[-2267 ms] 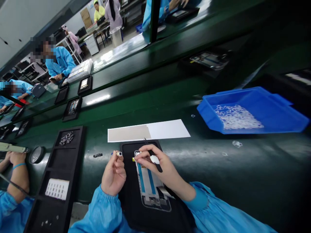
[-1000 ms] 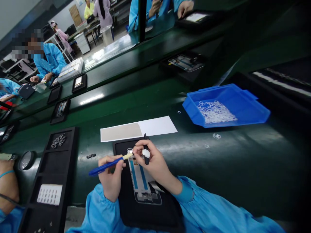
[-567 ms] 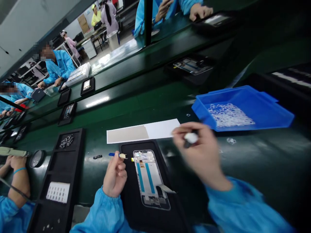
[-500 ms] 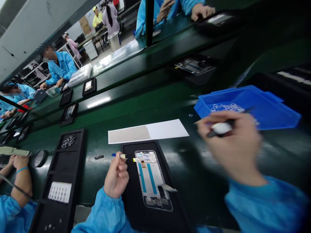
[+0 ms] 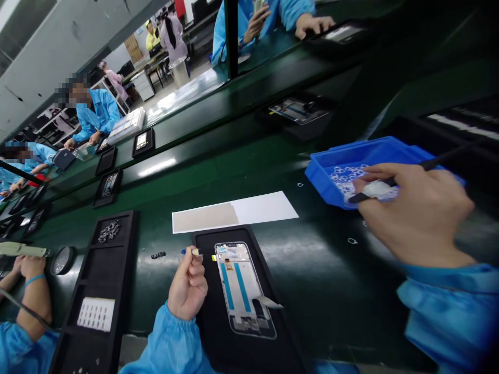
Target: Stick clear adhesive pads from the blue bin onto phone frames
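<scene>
My left hand (image 5: 188,288) pinches a small part (image 5: 196,252) with a blue end and a pale end, beside the left edge of a black tray (image 5: 210,317). In that tray lies an open phone frame (image 5: 245,291) with two blue strips and a lifted film at its lower right. My right hand (image 5: 419,213) is closed around dark tweezers (image 5: 431,163) with a white wrap, over the front of a blue bin (image 5: 327,184). Small clear rings (image 5: 343,176) fill part of the bin. Whether the tips hold a ring is hidden.
Behind the phone tray lies a white and beige paper strip (image 5: 268,208). A long black compartment tray (image 5: 89,288) and a round dish (image 5: 62,261) stand left. Loose rings (image 5: 352,241) lie near the bin. Co-workers' hands (image 5: 312,25) show at the back and at far left.
My right hand has moved right with the tweezers, to the front of the blue bin. My left hand stays beside the phone tray. The view has shifted slightly.
</scene>
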A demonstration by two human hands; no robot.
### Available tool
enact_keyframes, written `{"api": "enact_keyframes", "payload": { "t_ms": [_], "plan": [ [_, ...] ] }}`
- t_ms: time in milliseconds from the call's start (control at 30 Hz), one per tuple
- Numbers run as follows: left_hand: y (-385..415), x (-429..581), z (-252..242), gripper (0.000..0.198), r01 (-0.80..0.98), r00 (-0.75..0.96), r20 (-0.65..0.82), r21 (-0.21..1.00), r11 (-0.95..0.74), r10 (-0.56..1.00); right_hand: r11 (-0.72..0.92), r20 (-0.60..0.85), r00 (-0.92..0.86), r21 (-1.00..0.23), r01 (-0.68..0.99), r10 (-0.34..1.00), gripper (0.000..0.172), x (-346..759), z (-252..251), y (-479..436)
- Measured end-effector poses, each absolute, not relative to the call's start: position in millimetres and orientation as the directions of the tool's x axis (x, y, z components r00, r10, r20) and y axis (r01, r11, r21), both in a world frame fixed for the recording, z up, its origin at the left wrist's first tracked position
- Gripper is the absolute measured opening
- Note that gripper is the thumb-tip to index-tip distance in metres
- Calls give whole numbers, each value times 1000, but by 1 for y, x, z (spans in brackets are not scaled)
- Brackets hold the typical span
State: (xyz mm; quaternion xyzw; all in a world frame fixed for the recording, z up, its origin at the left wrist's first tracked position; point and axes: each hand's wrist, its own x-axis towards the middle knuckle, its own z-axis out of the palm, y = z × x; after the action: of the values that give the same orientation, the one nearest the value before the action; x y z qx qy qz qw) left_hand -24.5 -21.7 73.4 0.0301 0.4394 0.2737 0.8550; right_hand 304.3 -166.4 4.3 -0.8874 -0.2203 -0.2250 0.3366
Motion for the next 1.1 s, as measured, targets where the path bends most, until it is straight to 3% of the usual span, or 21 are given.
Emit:
{"api": "enact_keyframes", "payload": {
  "t_ms": [200,367,467,567,700,867,1100],
  "plan": [
    [-22,-21,74,15,-375,429,-729,394,839,534,-692,579,789,-484,536,206,27,297,11,-171],
    [-25,-17,69,10,-353,342,-670,558,751,659,-432,595,790,-681,591,144,16,254,27,-161],
    [-27,-17,64,29,-322,310,-594,669,670,742,-186,480,838,-827,531,259,19,217,37,-150],
    [-30,-17,60,46,-269,304,-502,770,578,810,28,313,802,-937,348,509,20,180,44,-140],
    [-32,-17,57,59,-177,338,-363,882,437,868,136,179,638,-984,116,749,17,144,49,-132],
    [-34,-17,58,59,-97,321,-233,956,277,918,163,139,547,-987,4,826,20,124,48,-127],
    [-39,-20,57,55,-79,282,-87,990,114,956,165,147,553,-986,17,820,20,119,46,-127]
  ]
}}
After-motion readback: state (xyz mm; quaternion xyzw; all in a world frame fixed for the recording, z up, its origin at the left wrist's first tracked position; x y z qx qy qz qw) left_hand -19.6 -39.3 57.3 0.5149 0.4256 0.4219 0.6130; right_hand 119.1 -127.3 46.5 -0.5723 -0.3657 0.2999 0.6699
